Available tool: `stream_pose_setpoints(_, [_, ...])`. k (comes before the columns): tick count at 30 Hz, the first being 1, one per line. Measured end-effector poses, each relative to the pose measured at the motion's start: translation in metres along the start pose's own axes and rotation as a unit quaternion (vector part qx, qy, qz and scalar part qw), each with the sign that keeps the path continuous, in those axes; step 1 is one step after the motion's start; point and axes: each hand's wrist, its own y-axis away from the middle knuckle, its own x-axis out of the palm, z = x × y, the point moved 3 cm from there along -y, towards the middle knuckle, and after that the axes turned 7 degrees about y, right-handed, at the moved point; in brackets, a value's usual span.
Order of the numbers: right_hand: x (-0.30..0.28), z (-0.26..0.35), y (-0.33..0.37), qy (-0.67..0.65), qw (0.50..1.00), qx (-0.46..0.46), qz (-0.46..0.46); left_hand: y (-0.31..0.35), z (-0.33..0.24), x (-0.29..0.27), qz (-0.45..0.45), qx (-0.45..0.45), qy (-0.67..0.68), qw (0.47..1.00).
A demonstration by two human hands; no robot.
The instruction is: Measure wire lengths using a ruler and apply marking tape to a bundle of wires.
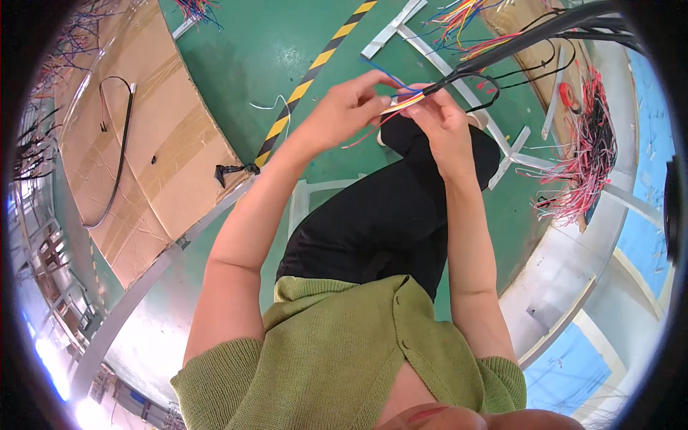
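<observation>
A black-sheathed cable (494, 56) comes in from the upper right, and several thin coloured wires (405, 102), blue, white, yellow and red, fan out of its end. My right hand (443, 123) pinches the bundle where the wires leave the black sheath. Beside it on the left, my left hand (350, 109) is closed with thumb and fingertips at the wires; the blue one rises past its index finger. A loose red wire end hangs below the left fingers. Exactly which wires lie between the left fingertips is hard to make out.
At the left stands a cardboard-covered surface (154, 204) with a thin black cable (127, 136) on it. Red and white wire bundles (584, 158) lie at the right, and more coloured wires (459, 21) at the top. Metal framing (494, 132) and striped tape (312, 75) appear below.
</observation>
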Motion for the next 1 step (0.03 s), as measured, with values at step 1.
stream_pose_setpoints(1, [0.0009,-0.0009,0.0009,-0.049,0.999,-0.022,0.002,-0.0005,-0.0014,-0.0011,-0.044,0.076,-0.088,0.992])
